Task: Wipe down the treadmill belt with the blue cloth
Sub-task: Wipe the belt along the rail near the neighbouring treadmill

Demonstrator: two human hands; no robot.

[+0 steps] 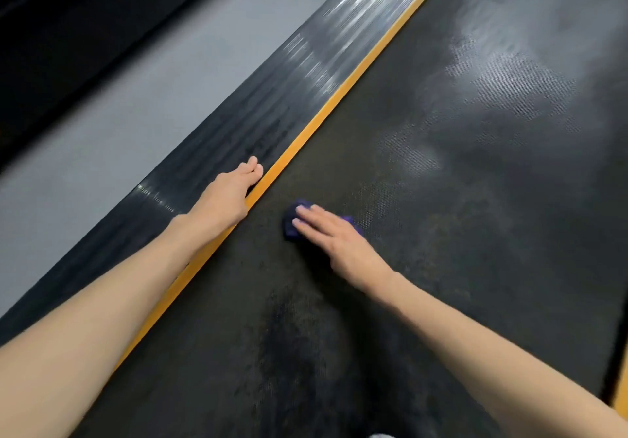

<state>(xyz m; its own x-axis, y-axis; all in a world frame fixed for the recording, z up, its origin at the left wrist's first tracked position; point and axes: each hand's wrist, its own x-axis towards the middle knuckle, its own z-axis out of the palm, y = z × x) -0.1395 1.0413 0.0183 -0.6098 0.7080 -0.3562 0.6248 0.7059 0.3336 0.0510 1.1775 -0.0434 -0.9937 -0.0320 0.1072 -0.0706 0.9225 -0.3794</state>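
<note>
Pressing blue cloth [290, 228] on treadmill belt [441, 199], right hand [334, 237] fingers [311, 217] flat; bracing left hand [231, 193], relaxed, on side rail [238, 125]. Risk: ungripped cloth slipping.

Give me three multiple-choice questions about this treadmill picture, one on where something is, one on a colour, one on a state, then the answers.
1. The left hand rests: A on the floor; B on the ribbed side rail; C mid-belt.
2. The stripe between rail and treadmill belt is: A orange; B white; C green.
3. On the blue cloth, the right hand is: A clenched round it; B lifting it; C flat, pressing it onto the belt.
Answers: 1 B, its palm lies left of the stripe. 2 A, plainly orange. 3 C, straight fingers lie over the cloth.
</note>
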